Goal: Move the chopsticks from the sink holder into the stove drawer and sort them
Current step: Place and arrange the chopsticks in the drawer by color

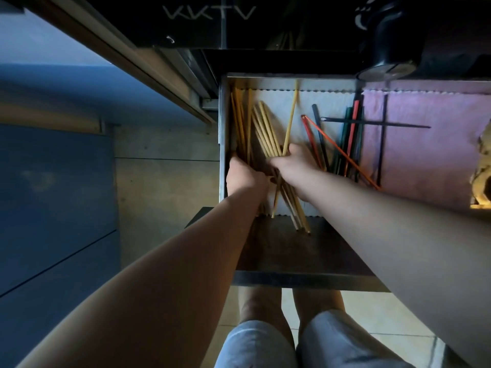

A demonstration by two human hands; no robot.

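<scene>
1. The wooden chopsticks (267,130) lay in the open drawer (224,123), long axes running front to back, a few fanned crosswise.
2. The right hand (291,162) had its grip pinched round a fanned bunch of them, one stick slanting away.
3. The left hand (245,177) sat just beside, at the left wall, grip curled on another bundle.
4. Coloured chopsticks (342,144) lay apart to the right, on a pink cloth (425,155).

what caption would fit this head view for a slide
Both hands, left hand and right hand, gather yellow chopsticks in an open drawer, coloured chopsticks lying to the right.
</scene>
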